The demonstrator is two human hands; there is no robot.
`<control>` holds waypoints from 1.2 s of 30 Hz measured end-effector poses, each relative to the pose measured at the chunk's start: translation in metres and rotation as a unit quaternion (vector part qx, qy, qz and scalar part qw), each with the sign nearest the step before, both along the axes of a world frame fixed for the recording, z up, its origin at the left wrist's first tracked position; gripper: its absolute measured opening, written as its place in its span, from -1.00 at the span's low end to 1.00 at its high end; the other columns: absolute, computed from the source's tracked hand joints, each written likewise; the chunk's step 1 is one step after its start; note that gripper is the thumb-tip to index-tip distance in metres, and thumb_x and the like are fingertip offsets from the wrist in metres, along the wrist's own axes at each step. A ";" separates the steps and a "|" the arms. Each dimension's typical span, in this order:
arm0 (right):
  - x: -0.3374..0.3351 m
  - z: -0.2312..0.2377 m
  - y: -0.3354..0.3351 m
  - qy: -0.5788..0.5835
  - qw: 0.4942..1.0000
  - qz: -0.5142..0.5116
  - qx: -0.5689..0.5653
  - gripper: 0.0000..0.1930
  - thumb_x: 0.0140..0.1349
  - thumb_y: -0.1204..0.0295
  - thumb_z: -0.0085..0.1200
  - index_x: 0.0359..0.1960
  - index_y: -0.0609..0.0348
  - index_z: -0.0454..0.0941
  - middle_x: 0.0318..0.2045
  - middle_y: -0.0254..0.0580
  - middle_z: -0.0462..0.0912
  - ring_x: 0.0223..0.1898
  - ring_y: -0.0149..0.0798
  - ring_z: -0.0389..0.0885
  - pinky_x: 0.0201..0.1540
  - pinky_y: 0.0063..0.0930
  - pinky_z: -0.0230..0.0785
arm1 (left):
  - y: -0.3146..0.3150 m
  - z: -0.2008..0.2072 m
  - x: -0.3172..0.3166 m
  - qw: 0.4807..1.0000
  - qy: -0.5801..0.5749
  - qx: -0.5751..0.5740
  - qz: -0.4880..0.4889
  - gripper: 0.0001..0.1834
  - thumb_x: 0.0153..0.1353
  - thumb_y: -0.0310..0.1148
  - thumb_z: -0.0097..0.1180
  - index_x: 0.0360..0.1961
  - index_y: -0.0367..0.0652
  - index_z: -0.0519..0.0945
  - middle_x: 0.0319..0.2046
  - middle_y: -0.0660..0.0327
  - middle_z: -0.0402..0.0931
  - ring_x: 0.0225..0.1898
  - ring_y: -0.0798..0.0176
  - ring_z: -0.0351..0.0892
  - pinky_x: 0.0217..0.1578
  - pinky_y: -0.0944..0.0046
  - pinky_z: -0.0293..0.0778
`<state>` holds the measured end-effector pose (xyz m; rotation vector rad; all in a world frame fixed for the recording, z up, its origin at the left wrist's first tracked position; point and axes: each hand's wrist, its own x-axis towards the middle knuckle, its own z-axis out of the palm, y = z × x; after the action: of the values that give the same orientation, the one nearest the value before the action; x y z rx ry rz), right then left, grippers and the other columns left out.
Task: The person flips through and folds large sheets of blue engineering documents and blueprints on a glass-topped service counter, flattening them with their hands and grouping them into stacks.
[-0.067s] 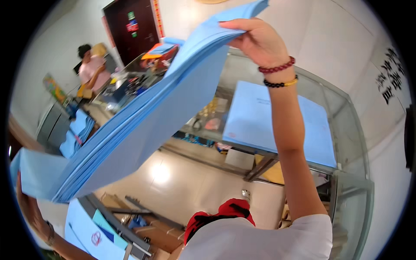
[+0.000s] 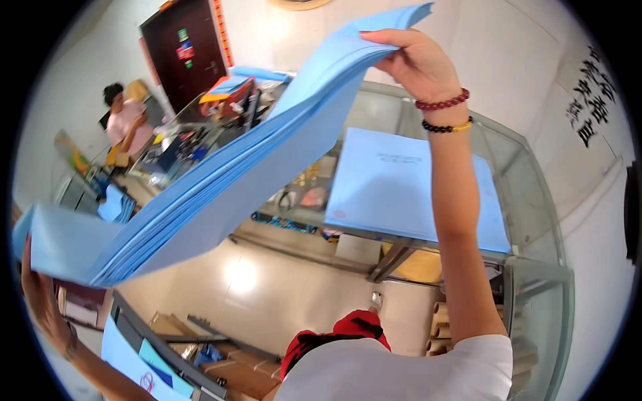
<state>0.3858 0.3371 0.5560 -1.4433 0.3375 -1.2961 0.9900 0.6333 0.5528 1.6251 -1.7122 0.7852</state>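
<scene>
- where's the blue stack (image 2: 221, 180)?
- aloft, partly hiding the glass counter (image 2: 528, 180); right hand (image 2: 418, 63) pinches its upper end, thumb on top; left hand (image 2: 41, 291) meets the lower end, its fingers too hidden to tell;
- why both ends?
- likely against sagging; other blue sheets (image 2: 378, 190) lie flat on the glass counter

Glass display counters (image 2: 381, 110) cluttered with small goods (image 2: 194, 146) suggest a shop.

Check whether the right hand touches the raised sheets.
Touching: the head view shows the right hand gripping the sheets near one end, thumb on top.
</scene>
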 end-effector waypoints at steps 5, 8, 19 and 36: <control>-0.178 0.032 -0.042 0.032 0.979 -0.200 0.026 -0.85 0.16 0.57 0.11 -0.29 0.46 0.52 -0.29 -0.01 0.61 -0.21 -0.19 0.61 0.02 -0.32 0.51 | -0.269 -0.005 -0.175 0.962 0.064 -0.095 -0.248 -0.66 0.35 -0.38 -0.04 0.12 -0.19 0.46 0.03 0.11 0.49 0.06 0.27 0.47 -0.02 0.29 0.49; -0.283 0.036 -0.086 0.040 0.971 -0.232 0.036 -0.86 0.15 0.58 0.11 -0.32 0.48 0.51 -0.31 -0.03 0.60 -0.24 -0.22 0.60 0.01 -0.34 0.52 | -0.382 -0.022 -0.301 0.807 0.390 0.023 -0.444 -0.68 0.28 -0.49 0.03 0.06 -0.29 0.48 -0.09 0.16 0.50 -0.08 0.34 0.49 -0.09 0.43 0.48; -0.444 -0.165 0.001 -0.074 0.861 -0.502 0.032 -0.60 0.06 0.62 0.16 -0.02 0.35 0.44 -0.15 -0.17 0.58 -0.07 -0.28 0.53 0.07 -0.42 0.37 | -0.420 -0.185 -0.537 0.470 0.767 0.208 -0.384 -0.70 0.14 -0.55 0.19 -0.09 -0.19 0.48 -0.28 0.27 0.54 -0.38 0.49 0.54 -0.63 0.59 0.37; -0.486 -0.550 0.099 -0.161 0.475 -0.633 0.590 -0.26 0.11 -0.10 0.17 0.15 0.25 0.39 0.01 -0.15 0.50 -0.26 -0.25 0.47 -0.32 -0.28 0.37 | -0.382 -0.501 -0.475 0.462 0.865 0.169 -0.102 -0.67 0.26 -0.26 0.12 0.00 -0.16 0.52 -0.21 0.29 0.56 -0.24 0.44 0.52 -0.36 0.46 0.47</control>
<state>-0.0998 0.4362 0.0062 0.5716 1.8299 -1.6581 0.5145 0.2510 0.0514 1.2141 -0.3117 -1.2318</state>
